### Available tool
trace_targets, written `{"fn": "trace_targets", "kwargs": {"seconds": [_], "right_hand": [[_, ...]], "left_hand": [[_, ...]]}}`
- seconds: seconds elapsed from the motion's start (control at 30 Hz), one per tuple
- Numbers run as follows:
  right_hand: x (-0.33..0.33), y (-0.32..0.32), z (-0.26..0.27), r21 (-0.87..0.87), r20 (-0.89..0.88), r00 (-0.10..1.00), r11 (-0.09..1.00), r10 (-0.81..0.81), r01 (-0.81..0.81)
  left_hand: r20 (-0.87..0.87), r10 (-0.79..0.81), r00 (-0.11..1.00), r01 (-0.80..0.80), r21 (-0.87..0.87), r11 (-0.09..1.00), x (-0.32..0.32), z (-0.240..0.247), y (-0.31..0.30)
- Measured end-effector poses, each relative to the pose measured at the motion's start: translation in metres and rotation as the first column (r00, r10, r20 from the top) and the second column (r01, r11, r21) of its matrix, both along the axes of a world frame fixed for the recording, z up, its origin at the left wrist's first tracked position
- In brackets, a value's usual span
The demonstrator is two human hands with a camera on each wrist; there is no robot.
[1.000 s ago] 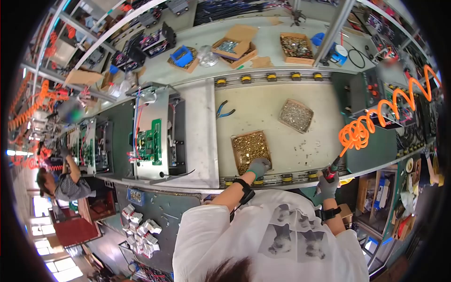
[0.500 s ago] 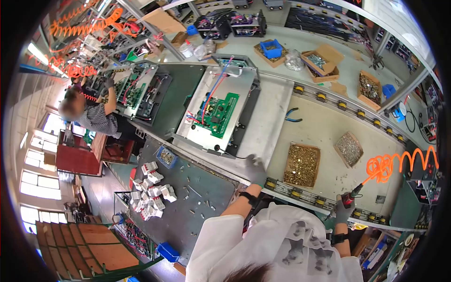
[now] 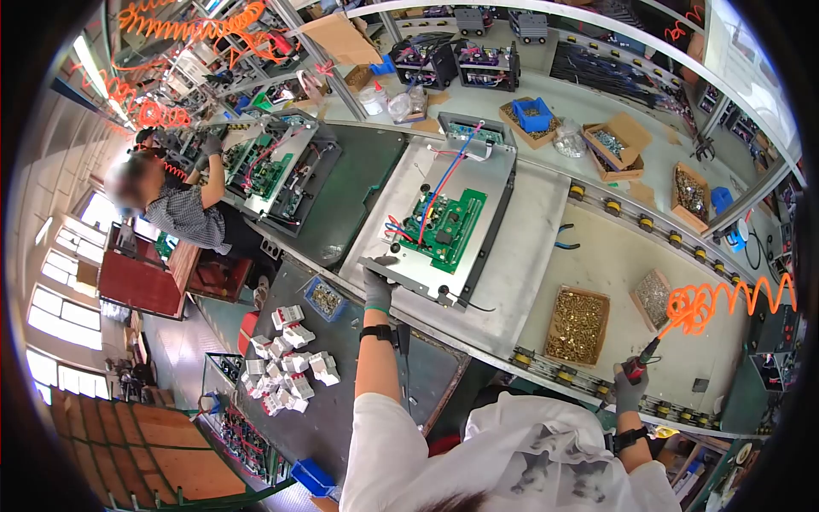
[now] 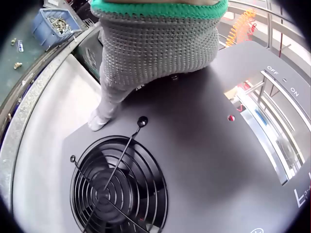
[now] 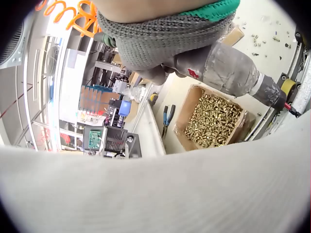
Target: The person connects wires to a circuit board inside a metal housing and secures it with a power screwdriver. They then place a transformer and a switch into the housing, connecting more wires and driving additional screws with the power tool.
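Observation:
My gloved left hand [image 3: 378, 286] grips the front panel of a metal chassis [image 3: 499, 196] at its near left corner. The left wrist view shows the thumb pressed to the grey panel [image 4: 204, 141], beside a round fan grille [image 4: 116, 187]; the other fingers are hidden behind its edge. A green circuit board [image 3: 461, 230] with red and blue wires is mounted on the chassis. My gloved right hand [image 3: 630, 394] holds a power screwdriver [image 5: 226, 68], its bit pointing away from the chassis. An orange coiled hose [image 3: 691, 303] runs up to it.
The chassis rests on a pale metal plate [image 3: 533, 247]. To its right are a box of brass-coloured screws [image 3: 578, 326], a box of silver screws [image 3: 653, 299] and blue-handled pliers [image 3: 566, 239]. Rollers [image 3: 614, 207] line the track. Another person [image 3: 192, 200] works farther left.
My left hand has left the screw box and moved left onto the chassis. The chassis has shifted right on the plate. The head view has turned left; my right hand keeps holding the screwdriver.

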State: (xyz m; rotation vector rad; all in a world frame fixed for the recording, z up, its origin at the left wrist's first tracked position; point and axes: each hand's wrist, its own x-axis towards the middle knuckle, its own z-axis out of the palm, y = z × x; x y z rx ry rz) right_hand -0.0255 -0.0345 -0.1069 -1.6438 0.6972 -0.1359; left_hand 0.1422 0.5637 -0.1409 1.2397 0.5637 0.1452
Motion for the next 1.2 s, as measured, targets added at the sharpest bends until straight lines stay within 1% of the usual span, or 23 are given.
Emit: {"fn": "trace_targets", "kwargs": {"seconds": [0.13, 0.3, 0.37, 0.4, 0.43, 0.47, 0.5, 0.53, 0.6, 0.63, 0.7, 0.73, 0.8, 0.83, 0.9, 0.93, 0.97, 1.0, 1.03, 1.07, 1.1, 1.17, 1.2], "right_hand": [[0.007, 0.014, -0.001, 0.024, -0.048, 0.998, 0.999, 0.041, -0.040], [0.017, 0.016, -0.007, 0.015, -0.009, 0.994, 0.994, 0.106, -0.106], [0.019, 0.014, -0.004, 0.003, -0.017, 0.996, 0.996, 0.093, -0.093], [0.020, 0.015, -0.001, 0.004, -0.025, 0.996, 0.996, 0.090, -0.090], [0.022, 0.014, 0.004, 0.004, -0.031, 0.996, 0.996, 0.086, -0.086], [0.021, 0.012, 0.010, 0.035, -0.052, 0.994, 0.995, 0.092, -0.090], [0.020, 0.008, 0.012, 0.028, -0.056, 0.996, 0.997, 0.072, -0.071], [0.017, 0.003, 0.011, 0.042, -0.084, 0.994, 0.997, 0.067, -0.064], [0.008, -0.014, 0.011, 0.065, -0.129, 0.989, 0.996, 0.070, -0.063], [0.003, -0.025, 0.007, 0.054, -0.134, 0.990, 0.998, 0.042, -0.035], [-0.012, -0.047, 0.003, 0.055, -0.127, 0.991, 0.998, 0.039, -0.032], [-0.018, -0.051, 0.012, 0.084, -0.170, 0.985, 0.996, -0.019, 0.034], [-0.033, -0.069, 0.013, 0.173, -0.064, 0.993, 0.979, -0.096, 0.106], [-0.034, -0.067, 0.031, 0.244, -0.038, 0.984, 0.953, -0.175, 0.179], [-0.036, -0.075, 0.046, 0.361, 0.055, 0.958, 0.901, -0.280, 0.243], [-0.044, -0.101, 0.024, 0.378, 0.112, 0.937, 0.886, -0.331, 0.268], [-0.053, -0.128, 0.005, 0.397, 0.158, 0.914, 0.871, -0.375, 0.289], [-0.057, -0.142, 0.006, 0.371, 0.168, 0.898, 0.870, -0.406, 0.323], [-0.053, -0.154, 0.010, 0.348, 0.180, 0.884, 0.869, -0.431, 0.353], [-0.053, -0.170, 0.009, 0.401, 0.188, 0.904, 0.870, -0.384, 0.287], [-0.053, -0.182, 0.008, 0.410, 0.155, 0.911, 0.864, -0.381, 0.292], [-0.063, -0.217, -0.020, 0.431, 0.206, 0.921, 0.876, -0.331, 0.219], [-0.062, -0.214, -0.009, 0.430, 0.192, 0.928, 0.878, -0.318, 0.212]], "left_hand": [[-0.021, 0.025, 0.999, -0.026, -0.029, 0.999, -0.009, 0.017, -0.033], [0.050, -0.172, 0.984, 0.171, 0.013, 0.985, -0.036, -0.005, -0.084], [-0.047, -0.216, 0.975, 0.204, -0.190, 0.960, -0.046, 0.002, -0.116], [0.048, -0.347, 0.937, 0.345, 0.044, 0.937, -0.053, -0.045, -0.126], [-0.069, -0.286, 0.956, 0.274, -0.140, 0.951, -0.060, -0.014, -0.158], [-0.110, -0.342, 0.933, 0.338, -0.056, 0.940, -0.068, -0.016, -0.181], [0.055, -0.433, 0.900, 0.421, 0.151, 0.894, -0.077, -0.057, -0.201], [-0.013, -0.477, 0.879, 0.477, 0.045, 0.878, -0.084, 0.002, -0.227], [0.192, -0.627, 0.755, 0.610, 0.142, 0.779, -0.097, 0.015, -0.273], [0.179, -0.632, 0.754, 0.653, -0.104, 0.750, -0.103, 0.005, -0.302], [0.164, -0.883, 0.439, 0.635, 0.639, 0.434, -0.107, -0.012, -0.333], [0.169, -0.896, 0.410, 0.656, 0.628, 0.418, -0.105, -0.001, -0.344], [0.051, -0.998, -0.023, 0.853, 0.522, 0.008, -0.089, 0.023, -0.365], [0.058, -0.997, -0.050, 0.858, 0.514, -0.014, -0.084, 0.034, -0.374], [-0.075, -0.959, -0.273, 0.854, 0.440, -0.277, -0.066, 0.053, -0.382], [-0.062, -0.958, -0.280, 0.852, 0.444, -0.278, -0.055, 0.057, -0.383], [-0.080, -0.970, -0.230, 0.943, 0.228, -0.242, -0.048, 0.038, -0.380], [-0.236, -0.971, -0.030, 0.898, 0.420, -0.130, -0.040, 0.032, -0.373], [-0.381, -0.911, 0.156, 0.939, 0.343, 0.017, -0.029, 0.036, -0.361], [-0.447, -0.781, 0.436, 0.806, 0.581, 0.118, -0.023, 0.013, -0.344], [-0.588, -0.532, 0.609, 0.695, 0.719, 0.001, -0.014, 0.008, -0.326], [-0.795, -0.049, 0.605, 0.781, 0.604, -0.156, -0.001, -0.009, -0.287], [-0.800, -0.037, 0.598, 0.787, 0.596, -0.158, -0.003, -0.016, -0.270]]}}
